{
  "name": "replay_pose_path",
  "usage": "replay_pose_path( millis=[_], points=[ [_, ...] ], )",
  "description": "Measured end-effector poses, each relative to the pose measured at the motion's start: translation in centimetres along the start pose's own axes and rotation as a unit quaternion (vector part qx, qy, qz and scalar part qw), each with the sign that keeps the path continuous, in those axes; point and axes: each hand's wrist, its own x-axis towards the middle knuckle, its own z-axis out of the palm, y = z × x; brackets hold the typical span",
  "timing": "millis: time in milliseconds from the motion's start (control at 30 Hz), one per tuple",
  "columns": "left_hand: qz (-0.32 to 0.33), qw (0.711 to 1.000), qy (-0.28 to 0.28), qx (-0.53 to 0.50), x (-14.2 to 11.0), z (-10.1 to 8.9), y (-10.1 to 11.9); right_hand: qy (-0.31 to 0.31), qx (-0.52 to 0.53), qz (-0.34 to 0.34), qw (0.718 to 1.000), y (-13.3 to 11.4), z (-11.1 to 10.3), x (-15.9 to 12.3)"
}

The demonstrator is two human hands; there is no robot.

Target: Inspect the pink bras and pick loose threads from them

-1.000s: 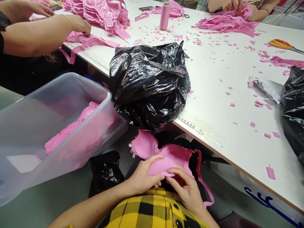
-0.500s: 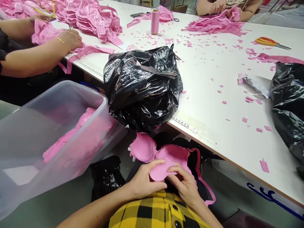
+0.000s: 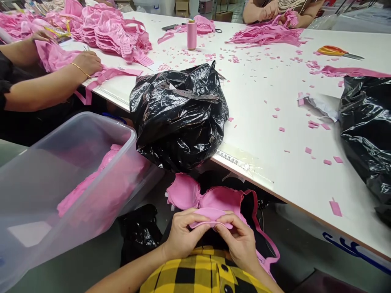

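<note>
Between my two hands is a smooth pink bra pad (image 3: 210, 213), bent into a curve. My left hand (image 3: 183, 232) pinches its left end between thumb and fingers. At the other end, my right hand (image 3: 238, 238) grips it the same way, the thumbs close together along the near edge. Just beyond them, a pink bra (image 3: 218, 198) lies across my lap with its cups facing up. Its strap (image 3: 269, 244) loops down to the right of my right hand. Part of the bra is hidden behind the hands and the pad.
A black plastic bag (image 3: 180, 118) sits at the table edge. A clear bin (image 3: 132, 136) with pink pieces stands left. The white table (image 3: 256, 122) carries scraps, a thread spool (image 3: 192, 36), scissors (image 3: 339, 52) and another black bag (image 3: 366, 130). Co-workers' hands (image 3: 87, 64) work at left and far side.
Both hands have brought their thumbs to the near edge, and the pad has gone from nearly flat to folded in a curve. The view has shifted slightly.
</note>
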Motion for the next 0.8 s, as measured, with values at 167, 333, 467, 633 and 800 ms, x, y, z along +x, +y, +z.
replay_pose_path(
  millis=[167,333,467,633,800],
  points=[
    [-0.178,0.968,-0.014,-0.178,0.5,0.4,-0.1,0.024,0.112,0.118,0.986,-0.5,0.0,0.7],
    [-0.274,0.936,-0.052,-0.216,0.8,-0.3,0.1,-0.193,0.132,0.263,0.936,-0.9,-0.7,1.4],
    [-0.276,0.928,-0.050,-0.245,0.5,-0.4,0.0,-0.203,0.157,0.315,0.914,-0.4,-0.4,1.0],
    [-0.239,0.933,-0.074,-0.259,0.0,-0.2,-0.8,-0.128,0.256,0.362,0.887,1.0,0.3,0.2],
    [0.058,0.988,-0.141,-0.015,-0.1,-1.1,-1.8,-0.077,0.353,0.426,0.830,1.3,0.4,0.7]
  ],
)
